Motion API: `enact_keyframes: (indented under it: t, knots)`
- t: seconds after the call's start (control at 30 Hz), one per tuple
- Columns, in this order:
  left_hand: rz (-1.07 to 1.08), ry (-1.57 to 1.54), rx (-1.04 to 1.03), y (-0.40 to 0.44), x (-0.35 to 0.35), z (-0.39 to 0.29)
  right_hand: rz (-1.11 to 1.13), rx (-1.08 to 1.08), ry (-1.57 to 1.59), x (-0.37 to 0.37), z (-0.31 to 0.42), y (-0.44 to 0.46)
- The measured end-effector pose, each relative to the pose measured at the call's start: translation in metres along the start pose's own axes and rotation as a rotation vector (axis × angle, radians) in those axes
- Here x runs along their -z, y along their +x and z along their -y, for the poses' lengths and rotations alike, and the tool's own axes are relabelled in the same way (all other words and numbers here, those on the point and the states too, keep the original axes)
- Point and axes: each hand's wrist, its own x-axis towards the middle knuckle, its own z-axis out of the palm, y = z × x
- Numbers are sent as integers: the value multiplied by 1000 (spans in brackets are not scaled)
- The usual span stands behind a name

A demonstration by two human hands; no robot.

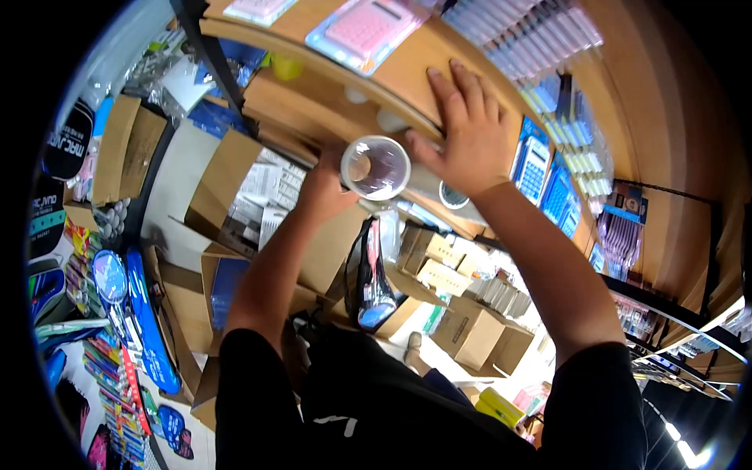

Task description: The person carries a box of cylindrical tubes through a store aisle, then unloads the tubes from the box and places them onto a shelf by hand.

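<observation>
A clear round plastic container (384, 184) is seen from above in the middle of the head view, its pale rim facing me. My left hand (325, 188) is closed round its left side, with some fingers hidden behind it. My right hand (474, 133) lies with fingers spread on the wooden shelf (419, 70), holding nothing. Its thumb points toward the container, a short gap away. Beyond my right fingers, a pink calculator (368, 30) in its packaging rests on the shelf, while a blue packaged calculator (534, 160) is beside my right wrist.
Packaged pens (533, 31) line the shelf's far side. Below stand cardboard boxes (470, 333) and an open carton (215, 176) with white packs. A black racket bag (364, 274) hangs or leans under my arms. Blue racket cases (149, 329) are at left.
</observation>
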Motion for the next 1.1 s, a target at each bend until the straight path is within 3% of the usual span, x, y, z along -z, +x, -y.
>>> enact_keyframes:
  t: [0.1,0.2,0.3,0.7,0.87,0.93,0.97,1.03,1.1]
  knots:
    - [-24,85,-78,40,-23,-6,27,-1,31,4,-1,1]
    - [9,17,7,72,-56,-9,42,-14,47,6,0,2]
    - [0,250,-155,95,-117,38,-20,-5,60,6,-1,2]
    - [57,308,150,110,-163,-2,-4,7,-7,0,1,2]
    - [-133,170,236,96,-190,7,-160,225,-13,-10,-6,5]
    - [-205,9,295,63,-153,-27,-181,218,-65,-5,2,3]
    - [-121,-41,353,39,-111,-57,-184,186,-113,0,7,0]
    - [-308,-191,164,-10,-86,-64,-199,197,-125,2,10,0]
    - [-231,-261,252,-67,-57,-80,-187,207,-101,0,6,2]
